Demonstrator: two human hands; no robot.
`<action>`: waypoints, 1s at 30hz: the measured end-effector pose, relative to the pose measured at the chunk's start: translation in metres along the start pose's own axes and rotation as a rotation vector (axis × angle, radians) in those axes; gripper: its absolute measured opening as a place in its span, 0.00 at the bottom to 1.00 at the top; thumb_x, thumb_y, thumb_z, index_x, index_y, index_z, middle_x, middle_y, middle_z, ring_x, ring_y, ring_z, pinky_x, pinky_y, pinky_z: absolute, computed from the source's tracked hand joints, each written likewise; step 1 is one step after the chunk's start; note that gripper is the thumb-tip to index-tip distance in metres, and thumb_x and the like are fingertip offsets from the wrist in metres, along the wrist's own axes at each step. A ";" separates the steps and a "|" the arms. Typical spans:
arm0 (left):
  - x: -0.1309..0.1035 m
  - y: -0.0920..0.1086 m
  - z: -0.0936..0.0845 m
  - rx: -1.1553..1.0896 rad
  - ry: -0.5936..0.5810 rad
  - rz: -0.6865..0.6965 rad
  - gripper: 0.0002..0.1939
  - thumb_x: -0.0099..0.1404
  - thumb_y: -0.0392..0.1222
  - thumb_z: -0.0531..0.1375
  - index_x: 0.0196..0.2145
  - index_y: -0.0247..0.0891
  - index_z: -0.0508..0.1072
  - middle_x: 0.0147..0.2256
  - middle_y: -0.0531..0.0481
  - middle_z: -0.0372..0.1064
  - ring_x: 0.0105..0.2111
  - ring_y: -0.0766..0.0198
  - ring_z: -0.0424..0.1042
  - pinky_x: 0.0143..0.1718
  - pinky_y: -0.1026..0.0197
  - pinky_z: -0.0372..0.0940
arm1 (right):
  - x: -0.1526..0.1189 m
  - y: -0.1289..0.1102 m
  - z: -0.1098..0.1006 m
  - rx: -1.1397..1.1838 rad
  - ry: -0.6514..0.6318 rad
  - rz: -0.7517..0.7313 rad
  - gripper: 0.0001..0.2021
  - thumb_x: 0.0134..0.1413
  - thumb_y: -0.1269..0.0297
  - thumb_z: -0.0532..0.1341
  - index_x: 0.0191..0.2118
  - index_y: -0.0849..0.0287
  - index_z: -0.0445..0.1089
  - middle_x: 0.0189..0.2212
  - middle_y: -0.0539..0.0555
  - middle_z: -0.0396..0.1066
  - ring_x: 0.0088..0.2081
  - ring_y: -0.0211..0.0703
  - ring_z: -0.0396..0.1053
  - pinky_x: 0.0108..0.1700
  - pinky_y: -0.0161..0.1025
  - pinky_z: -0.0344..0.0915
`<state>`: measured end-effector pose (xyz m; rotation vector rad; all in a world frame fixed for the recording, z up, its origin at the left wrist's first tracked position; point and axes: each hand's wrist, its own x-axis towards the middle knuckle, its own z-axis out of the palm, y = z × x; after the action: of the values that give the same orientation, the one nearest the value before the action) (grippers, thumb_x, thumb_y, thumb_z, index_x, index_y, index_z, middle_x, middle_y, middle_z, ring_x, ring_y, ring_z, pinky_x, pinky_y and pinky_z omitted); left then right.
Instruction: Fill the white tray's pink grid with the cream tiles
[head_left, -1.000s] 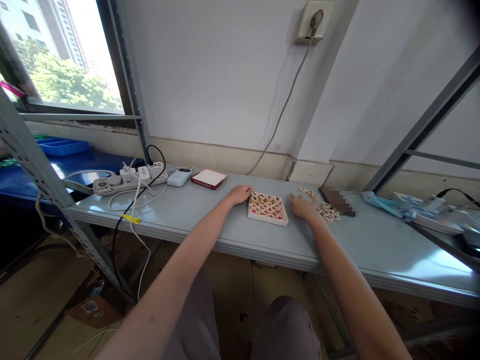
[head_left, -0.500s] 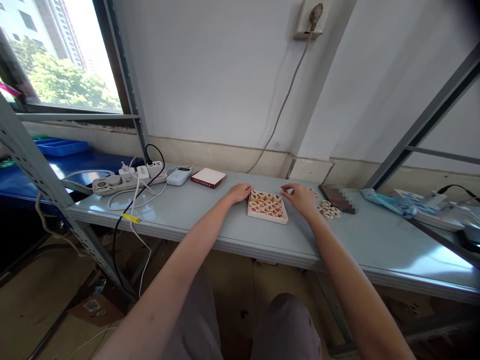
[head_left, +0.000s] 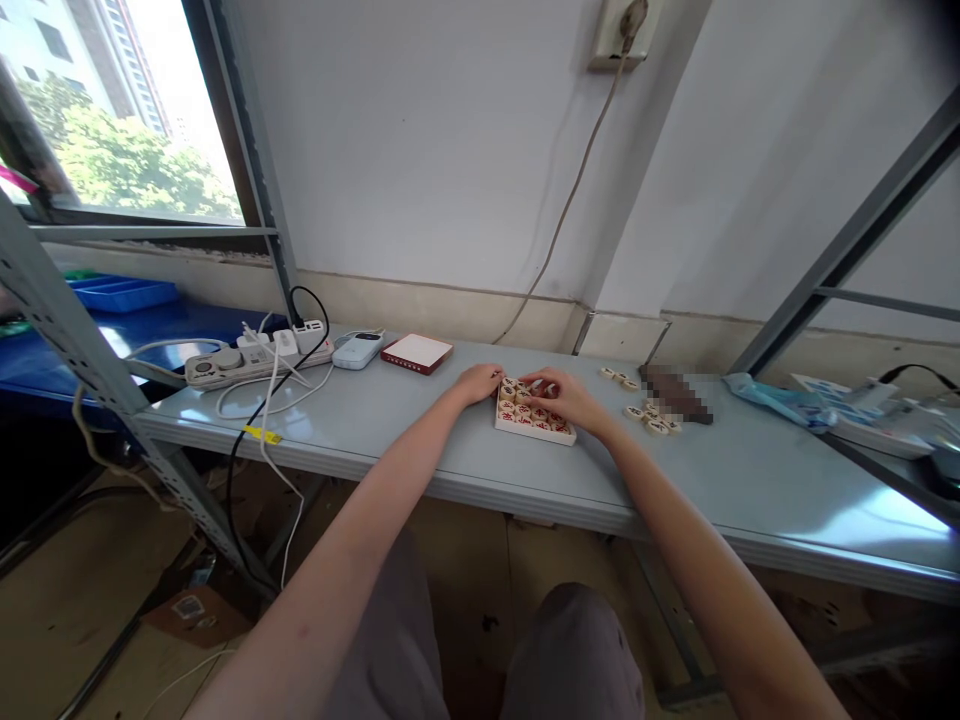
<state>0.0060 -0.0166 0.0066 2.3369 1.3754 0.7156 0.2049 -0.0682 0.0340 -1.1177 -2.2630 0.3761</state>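
A shallow white box (head_left: 534,432) holds rows of round xiangqi pieces (head_left: 523,410), red-marked in front and black-marked behind. My left hand (head_left: 480,382) lies at the box's back left corner, its fingers closed against the edge. Over the back part of the box is my right hand (head_left: 564,395), thumb and fingers pinched round a black-marked xiangqi piece (head_left: 520,386). That hand covers the back right of the box and some pieces in it.
Loose pieces lie to the right in two groups, one nearer (head_left: 658,424) and one farther back (head_left: 619,378). A brown, partly blurred item (head_left: 679,392) is beside them. Leftward are a red-edged box lid (head_left: 418,353), a power bank (head_left: 358,351) and a power strip (head_left: 217,370) with cables.
My right hand has moved left from beside the box to above its back row, uncovering the loose pieces at the back. The left hand stays at the corner.
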 end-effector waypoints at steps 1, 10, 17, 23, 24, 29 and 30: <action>0.000 0.000 0.000 -0.002 -0.002 0.000 0.15 0.64 0.43 0.45 0.33 0.38 0.69 0.32 0.50 0.71 0.31 0.64 0.67 0.31 0.64 0.57 | 0.000 0.000 0.000 -0.019 0.004 -0.003 0.19 0.46 0.51 0.61 0.43 0.55 0.70 0.38 0.54 0.69 0.34 0.40 0.65 0.37 0.37 0.63; 0.000 0.001 0.000 -0.005 -0.012 -0.031 0.14 0.64 0.42 0.45 0.34 0.38 0.70 0.31 0.50 0.71 0.32 0.64 0.67 0.31 0.65 0.57 | -0.001 0.002 -0.002 -0.103 -0.072 0.016 0.17 0.47 0.56 0.59 0.45 0.56 0.69 0.30 0.50 0.67 0.31 0.39 0.64 0.34 0.36 0.60; 0.000 0.003 0.000 0.008 -0.010 -0.015 0.16 0.64 0.44 0.45 0.34 0.38 0.70 0.30 0.50 0.71 0.32 0.63 0.68 0.31 0.64 0.58 | -0.003 0.004 -0.002 -0.088 -0.027 0.026 0.22 0.47 0.60 0.59 0.51 0.56 0.62 0.30 0.50 0.66 0.31 0.39 0.64 0.34 0.36 0.61; 0.002 -0.003 -0.001 -0.110 -0.029 -0.007 0.15 0.62 0.42 0.45 0.35 0.37 0.69 0.29 0.50 0.70 0.29 0.65 0.66 0.30 0.64 0.58 | -0.003 0.003 -0.001 -0.107 -0.067 0.016 0.21 0.48 0.58 0.58 0.49 0.56 0.63 0.31 0.51 0.66 0.32 0.40 0.64 0.35 0.36 0.61; 0.003 -0.004 -0.002 -0.168 -0.054 -0.027 0.15 0.62 0.42 0.45 0.38 0.37 0.68 0.29 0.50 0.70 0.27 0.65 0.66 0.29 0.65 0.58 | -0.002 0.003 -0.001 -0.114 -0.073 0.017 0.21 0.49 0.57 0.58 0.49 0.55 0.63 0.32 0.51 0.66 0.33 0.40 0.64 0.35 0.36 0.61; -0.001 -0.004 -0.017 -0.435 -0.241 -0.155 0.24 0.58 0.37 0.47 0.53 0.37 0.57 0.28 0.51 0.68 0.24 0.69 0.64 0.28 0.67 0.59 | -0.006 0.014 -0.013 -0.390 0.189 0.199 0.17 0.51 0.58 0.54 0.47 0.56 0.65 0.38 0.56 0.67 0.36 0.44 0.65 0.38 0.40 0.60; -0.002 -0.003 -0.020 -0.457 -0.269 -0.159 0.25 0.57 0.36 0.48 0.54 0.37 0.56 0.28 0.52 0.68 0.24 0.69 0.64 0.28 0.67 0.59 | -0.009 0.019 -0.017 -0.505 0.280 0.282 0.17 0.52 0.60 0.53 0.47 0.57 0.65 0.38 0.57 0.67 0.37 0.46 0.65 0.40 0.42 0.59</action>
<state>-0.0084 -0.0160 0.0204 1.8653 1.1240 0.5712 0.2314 -0.0636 0.0355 -1.6362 -2.0009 -0.2544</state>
